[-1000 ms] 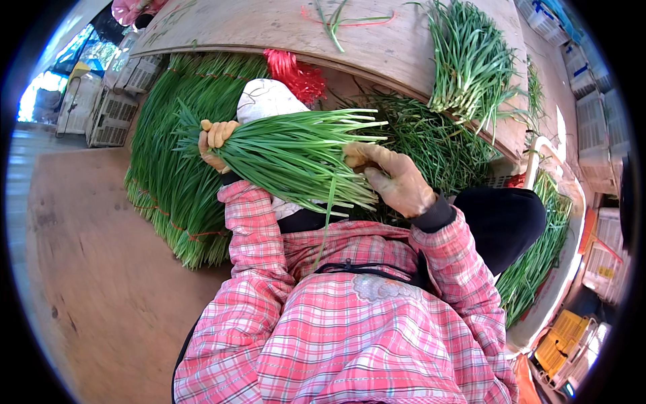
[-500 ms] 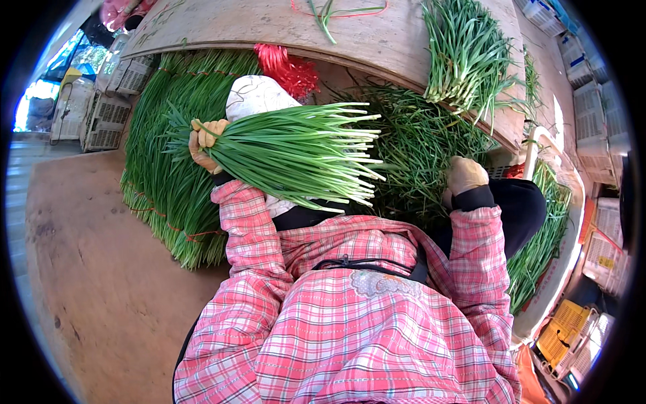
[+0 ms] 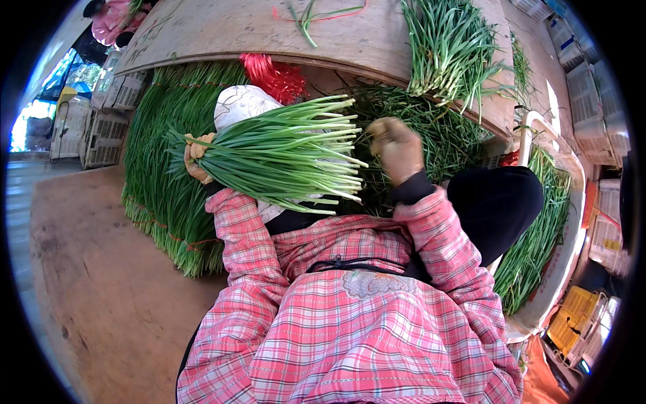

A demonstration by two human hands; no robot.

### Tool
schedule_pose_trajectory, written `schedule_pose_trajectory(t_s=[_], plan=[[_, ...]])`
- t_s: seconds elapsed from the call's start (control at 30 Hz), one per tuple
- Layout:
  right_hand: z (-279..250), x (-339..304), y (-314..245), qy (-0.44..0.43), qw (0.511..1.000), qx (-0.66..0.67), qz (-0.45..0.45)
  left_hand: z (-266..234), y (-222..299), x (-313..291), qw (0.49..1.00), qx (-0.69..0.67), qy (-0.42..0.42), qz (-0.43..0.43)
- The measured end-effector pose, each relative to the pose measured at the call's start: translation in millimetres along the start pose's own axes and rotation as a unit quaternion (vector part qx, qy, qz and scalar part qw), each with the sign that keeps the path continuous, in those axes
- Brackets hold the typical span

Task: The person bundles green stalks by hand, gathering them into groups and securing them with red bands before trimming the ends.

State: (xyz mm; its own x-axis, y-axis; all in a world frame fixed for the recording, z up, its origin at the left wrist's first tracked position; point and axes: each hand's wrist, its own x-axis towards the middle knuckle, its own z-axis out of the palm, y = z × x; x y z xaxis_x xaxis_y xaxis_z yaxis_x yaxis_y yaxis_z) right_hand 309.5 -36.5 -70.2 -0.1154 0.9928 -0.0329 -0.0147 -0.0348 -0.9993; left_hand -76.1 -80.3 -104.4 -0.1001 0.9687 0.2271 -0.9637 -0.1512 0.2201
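Note:
My gloved left hand [image 3: 197, 156] is closed around the leafy end of a bunch of garlic chives [image 3: 282, 151], level in front of my body. The pale cut stem ends fan out to the right. My gloved right hand [image 3: 398, 149] is raised just right of those stem ends, apart from them. Its fingers look bent but are smeared by motion, so whether they hold anything cannot be made out. Below that hand lies a heap of loose, tangled green leaves [image 3: 444, 128].
Tied chive bundles [image 3: 168, 121] are stacked at the left. Red ties [image 3: 272, 77] hang at the edge of the wooden board [image 3: 242, 30], where loose chives [image 3: 451, 54] lie. A white basket [image 3: 580, 202] of chives stands right of my knee. Another person [image 3: 114, 23] is at the far left.
My right hand has moved left and up from beside my knee, toward the stem ends. My left hand keeps its hold on the chives, and the whole view has shifted slightly.

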Motion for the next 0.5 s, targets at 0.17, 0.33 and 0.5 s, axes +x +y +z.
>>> schedule_pose_trajectory(t_s=[0.17, 0.33, 0.5], plan=[[-38.1, 4.0, -3.0, -0.128, 0.988, 0.015, 0.081, 5.8, -4.1, 1.7, 0.983, -0.064, -0.081, -0.151], [20.9, -8.4, 2.4, -0.278, 0.942, 0.148, 0.112, 17.1, -16.1, 7.2, 0.98, -0.125, -0.067, -0.138], [-14.0, -8.1, -19.0, -0.079, 0.993, 0.004, 0.083, -39.1, 24.7, -4.3, 0.999, -0.019, -0.048, 0.0]])
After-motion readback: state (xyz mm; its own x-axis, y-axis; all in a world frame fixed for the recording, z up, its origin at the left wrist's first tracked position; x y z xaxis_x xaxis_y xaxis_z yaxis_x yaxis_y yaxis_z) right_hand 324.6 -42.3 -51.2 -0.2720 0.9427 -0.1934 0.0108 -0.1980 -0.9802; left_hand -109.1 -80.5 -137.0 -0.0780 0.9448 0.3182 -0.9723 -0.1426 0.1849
